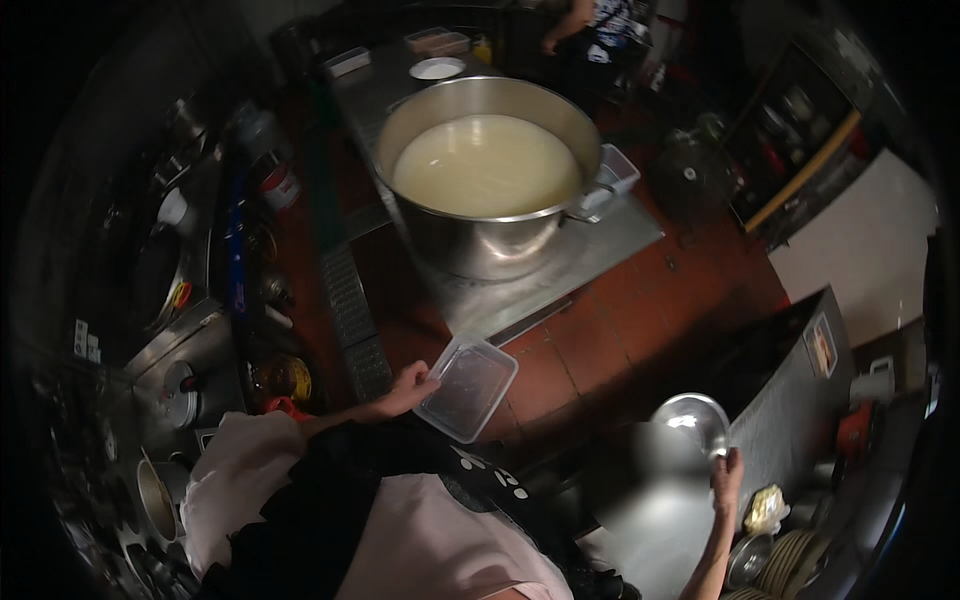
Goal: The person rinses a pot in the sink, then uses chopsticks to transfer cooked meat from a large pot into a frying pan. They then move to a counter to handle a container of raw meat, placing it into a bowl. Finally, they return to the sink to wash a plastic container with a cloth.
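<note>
My left hand (412, 388) grips the near-left edge of a clear plastic food container (469, 386), which is held in front of my apron, over the tiled floor. On the right, my right hand (726, 478) holds a shiny metal bowl (694, 420) by its rim, beside a stainless steel counter. Part of that bowl is blurred. Ahead of me a large stainless steel stockpot (487, 238) stands on a metal table (510, 300). Pale, cloudy liquid (487, 169) fills much of the pot. Neither hand touches the pot.
Behind the pot are a white plate (437, 69) and a shallow tray (349, 61). A second plastic container (616, 172) sits right of it. Another person (600, 37) stands at the far end. Stacked plates (787, 562) lie near my right arm. Cookware lines the left counter (176, 341).
</note>
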Demonstrator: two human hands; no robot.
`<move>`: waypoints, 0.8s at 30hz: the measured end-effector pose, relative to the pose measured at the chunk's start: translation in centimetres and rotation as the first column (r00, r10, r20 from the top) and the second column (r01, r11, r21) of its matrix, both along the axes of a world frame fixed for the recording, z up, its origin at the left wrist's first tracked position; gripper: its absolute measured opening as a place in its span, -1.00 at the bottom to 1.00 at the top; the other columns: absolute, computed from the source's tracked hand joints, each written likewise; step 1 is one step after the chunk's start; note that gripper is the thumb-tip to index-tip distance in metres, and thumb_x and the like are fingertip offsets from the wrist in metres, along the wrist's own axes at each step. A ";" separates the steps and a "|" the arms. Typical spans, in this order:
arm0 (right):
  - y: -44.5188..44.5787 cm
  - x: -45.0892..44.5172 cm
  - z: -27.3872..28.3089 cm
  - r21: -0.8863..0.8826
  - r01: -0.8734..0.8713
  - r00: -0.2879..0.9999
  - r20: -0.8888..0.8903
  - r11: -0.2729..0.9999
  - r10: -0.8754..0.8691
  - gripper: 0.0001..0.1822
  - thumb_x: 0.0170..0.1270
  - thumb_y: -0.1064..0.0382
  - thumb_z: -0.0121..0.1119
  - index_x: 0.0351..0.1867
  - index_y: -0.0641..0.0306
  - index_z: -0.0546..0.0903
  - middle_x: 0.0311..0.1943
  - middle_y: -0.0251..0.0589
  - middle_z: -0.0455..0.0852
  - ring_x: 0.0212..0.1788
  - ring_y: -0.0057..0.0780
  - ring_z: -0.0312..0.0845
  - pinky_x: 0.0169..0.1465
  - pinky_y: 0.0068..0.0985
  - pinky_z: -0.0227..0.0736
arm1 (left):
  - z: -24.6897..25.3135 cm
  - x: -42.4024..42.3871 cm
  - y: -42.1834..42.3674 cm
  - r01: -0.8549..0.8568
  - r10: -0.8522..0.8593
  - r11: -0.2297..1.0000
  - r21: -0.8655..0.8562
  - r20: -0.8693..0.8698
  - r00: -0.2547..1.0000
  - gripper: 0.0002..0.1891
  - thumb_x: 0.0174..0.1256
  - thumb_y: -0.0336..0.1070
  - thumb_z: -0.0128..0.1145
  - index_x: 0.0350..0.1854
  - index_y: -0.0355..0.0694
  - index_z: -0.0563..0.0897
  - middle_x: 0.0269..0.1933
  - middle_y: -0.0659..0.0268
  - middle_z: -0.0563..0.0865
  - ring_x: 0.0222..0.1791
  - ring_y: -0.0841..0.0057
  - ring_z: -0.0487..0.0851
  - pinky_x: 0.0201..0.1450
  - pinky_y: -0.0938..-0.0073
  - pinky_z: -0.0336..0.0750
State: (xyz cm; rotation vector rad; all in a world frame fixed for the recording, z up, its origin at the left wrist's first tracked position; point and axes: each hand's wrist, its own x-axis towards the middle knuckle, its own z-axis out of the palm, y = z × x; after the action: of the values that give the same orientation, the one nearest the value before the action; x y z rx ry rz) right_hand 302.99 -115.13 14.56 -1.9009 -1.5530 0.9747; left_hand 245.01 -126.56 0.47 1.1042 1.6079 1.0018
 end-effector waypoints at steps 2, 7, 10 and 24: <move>0.6 -9.1 2.4 -0.121 -0.142 0.989 0.009 0.982 0.144 -0.85 0.17 0.39 -0.09 -0.22 0.34 0.37 -0.57 -0.25 0.46 -0.76 -0.62 0.31 -0.78 -0.64 0.22 | 0.5 -1.9 -1.8 -0.132 0.146 0.982 -0.137 0.094 0.985 -0.76 0.12 -0.24 0.13 -0.55 -0.18 0.35 -0.58 0.41 0.41 -0.55 0.69 0.38 -0.51 0.62 0.28; 1.8 -33.9 -0.5 -0.305 -0.391 0.919 -0.080 0.868 0.386 -0.85 0.12 0.40 -0.05 -0.27 0.39 0.37 -0.59 -0.20 0.46 -0.75 -0.58 0.37 -0.76 -0.62 0.28 | -1.1 -17.0 -6.5 -0.512 0.526 0.850 -0.123 0.160 0.835 -0.79 0.16 -0.27 0.09 -0.51 -0.20 0.35 -0.56 0.44 0.40 -0.54 0.73 0.35 -0.48 0.65 0.29; 2.6 -45.4 -8.9 -0.246 -0.606 0.777 0.020 0.756 0.629 -0.77 0.07 0.34 0.00 -0.25 0.45 0.38 -0.48 0.01 0.50 -0.57 -0.30 0.48 -0.55 -0.43 0.38 | -3.8 -26.2 -10.8 -0.757 0.753 0.650 -0.069 0.187 0.630 -0.79 0.18 -0.28 0.06 -0.51 -0.23 0.36 -0.52 0.44 0.42 -0.49 0.74 0.35 -0.43 0.67 0.29; 15.3 -108.4 -17.2 -0.171 -0.915 0.156 0.685 0.365 0.712 -0.67 0.10 0.32 -0.03 -0.10 0.41 0.31 -0.20 0.11 0.50 -0.17 -0.08 0.52 -0.23 -0.28 0.48 | 6.5 -53.8 -7.2 -0.965 0.926 0.223 0.138 0.280 0.254 -0.82 0.22 -0.31 -0.03 -0.25 -0.32 0.41 -0.24 0.27 0.52 -0.26 0.58 0.50 -0.30 0.56 0.45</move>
State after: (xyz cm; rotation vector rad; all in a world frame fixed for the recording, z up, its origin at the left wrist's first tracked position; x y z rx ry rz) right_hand 194.54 -99.85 -2.69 -1.0187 -3.1971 0.2477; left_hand 191.25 -133.81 6.94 -0.0294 2.0530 2.1334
